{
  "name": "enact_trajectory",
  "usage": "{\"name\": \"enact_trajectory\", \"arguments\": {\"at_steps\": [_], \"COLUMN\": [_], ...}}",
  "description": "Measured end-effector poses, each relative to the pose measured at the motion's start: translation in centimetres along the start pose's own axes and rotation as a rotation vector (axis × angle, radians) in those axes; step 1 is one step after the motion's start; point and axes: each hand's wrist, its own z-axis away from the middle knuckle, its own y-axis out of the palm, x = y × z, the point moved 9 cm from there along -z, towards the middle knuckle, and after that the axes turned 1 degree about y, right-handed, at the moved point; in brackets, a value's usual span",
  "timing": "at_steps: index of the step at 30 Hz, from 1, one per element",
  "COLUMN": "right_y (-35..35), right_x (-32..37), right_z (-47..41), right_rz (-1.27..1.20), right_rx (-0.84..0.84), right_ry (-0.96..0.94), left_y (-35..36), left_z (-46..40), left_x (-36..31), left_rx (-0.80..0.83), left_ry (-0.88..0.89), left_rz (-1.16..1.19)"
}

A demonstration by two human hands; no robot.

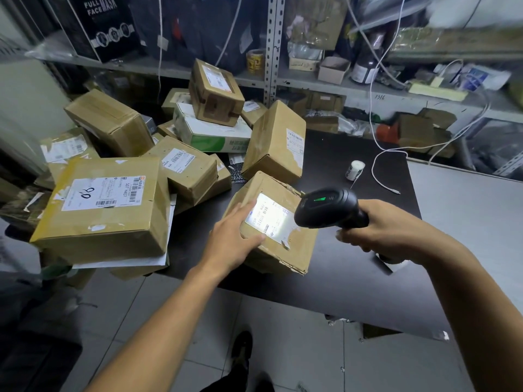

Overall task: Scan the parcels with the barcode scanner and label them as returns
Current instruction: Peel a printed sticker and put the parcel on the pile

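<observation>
My left hand (236, 236) lies flat, fingers straight, on the parcel (271, 224) at the black table's (353, 273) near edge. My right hand (379, 227) grips the barcode scanner (325, 207), lighting the parcel's washed-out label (270, 217). Left, a big box (104, 205) reads "507 HA07", handwritten "90". Beyond lies a label roll (354, 170); the shelf box (107, 21) says "FULL FACE MASK".

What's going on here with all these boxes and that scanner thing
A person is scanning parcels at a black table. Their right hand grips a black barcode scanner, aimed at the shipping label on a brown cardboard parcel, and the label is lit up brightly. Their left hand rests on that parcel to steady it. A pile of other parcels sits to the left.
</observation>
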Motion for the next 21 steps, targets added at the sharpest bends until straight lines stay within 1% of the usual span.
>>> {"name": "enact_trajectory", "arguments": {"at_steps": [6, 15, 21], "right_y": [-1.2, -1.0, -1.2], "right_x": [0.2, -0.3, -0.4], "right_z": [0.7, 1.2, 1.6], "right_rz": [0.004, -0.003, -0.049], "right_rx": [0.003, 0.037, 0.048], "right_ry": [-0.039, -0.018, -0.012], "left_y": [0.2, 0.6, 0.8], "left_z": [-0.2, -0.6, -0.7], "left_x": [-0.2, -0.5, -0.9], "left_rx": [0.0, -0.002, 0.001], "left_ry": [0.001, 0.004, 0.023], "left_rz": [-0.023, -0.055, -0.068]}}
